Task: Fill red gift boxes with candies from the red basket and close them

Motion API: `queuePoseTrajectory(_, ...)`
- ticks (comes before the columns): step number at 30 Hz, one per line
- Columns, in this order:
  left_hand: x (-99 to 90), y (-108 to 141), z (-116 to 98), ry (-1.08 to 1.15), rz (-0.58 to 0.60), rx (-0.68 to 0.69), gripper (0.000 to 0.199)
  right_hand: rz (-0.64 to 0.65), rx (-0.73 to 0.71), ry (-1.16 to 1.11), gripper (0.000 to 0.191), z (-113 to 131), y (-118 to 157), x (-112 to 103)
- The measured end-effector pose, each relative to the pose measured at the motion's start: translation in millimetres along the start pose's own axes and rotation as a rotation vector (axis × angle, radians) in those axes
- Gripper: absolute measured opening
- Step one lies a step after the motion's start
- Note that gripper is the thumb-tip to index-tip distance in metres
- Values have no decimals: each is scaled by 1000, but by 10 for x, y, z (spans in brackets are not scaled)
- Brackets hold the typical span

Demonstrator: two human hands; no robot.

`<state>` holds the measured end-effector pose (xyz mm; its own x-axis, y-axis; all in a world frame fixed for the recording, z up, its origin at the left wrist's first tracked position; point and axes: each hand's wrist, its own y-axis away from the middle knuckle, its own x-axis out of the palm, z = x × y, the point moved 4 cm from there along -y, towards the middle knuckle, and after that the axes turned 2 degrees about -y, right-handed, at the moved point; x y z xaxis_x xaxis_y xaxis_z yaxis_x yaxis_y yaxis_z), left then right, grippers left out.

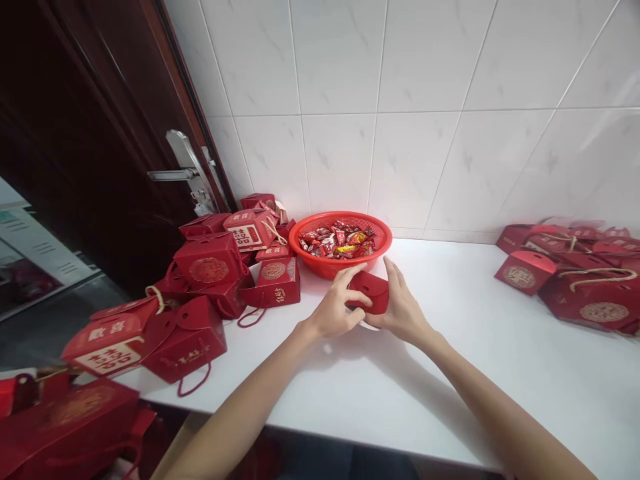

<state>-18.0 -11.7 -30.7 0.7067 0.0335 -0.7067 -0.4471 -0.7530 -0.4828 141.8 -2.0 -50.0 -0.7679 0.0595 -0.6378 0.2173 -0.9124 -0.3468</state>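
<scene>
Between both hands, over the white table, is a small red gift box [374, 291] with a curved flap at its top. My left hand [340, 303] grips its left side, fingers reaching across the front. My right hand [401, 305] is wrapped along its right side, thumb low near the box's bottom edge. Part of the box is covered by my fingers. Just beyond the hands stands a red plastic basket [340, 270] holding many wrapped candies [337, 241].
Red gift boxes with rope handles [207, 267] are piled on the left; more boxes [600, 293] sit at the right. A tiled wall [340, 160] backs the white table [450, 273]. A dark door [110, 133] with a metal handle [173, 175] stands at left.
</scene>
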Motion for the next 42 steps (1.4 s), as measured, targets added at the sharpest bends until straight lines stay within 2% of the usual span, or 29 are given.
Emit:
queuePoseTrajectory(5, 14, -12, -16, -88, -27, 47, 40, 19, -80, 223, 112, 112, 24, 5)
queuePoseTrajectory(8, 26, -19, 2, -93, -13, 105, 29, 15, -131, 268, 108, 130, 29, 22)
queuePoseTrajectory(12, 38, -20, 66, -66, -2, 175, 26, 3, -201, 237, 106, 136, 41, 26)
queuePoseTrajectory(19, -18, -18, 71, 28, -116, 251, 30, -1, -275, 124, 99, 142, 42, -37)
queuePoseTrajectory(24, -18, -38, 9, 21, -139, 160, 29, -27, -257, 85, 104, 111, 16, 40)
queuePoseTrajectory(27, 27, -60, -2, -14, -136, 78, 43, -84, -239, 66, 109, 119, 6, 90)
queuePoseTrajectory(30, 72, -100, -5, -18, -156, 10, 49, -114, -176, 60, 111, 145, 5, 105)
queuePoseTrajectory(35, 91, -173, 20, -53, -204, -128, 50, -82, -46, 48, 108, 207, -5, 96)
queuePoseTrajectory(42, 68, -212, 21, -78, -222, -112, 46, -78, 27, 99, 101, 259, -76, 78)
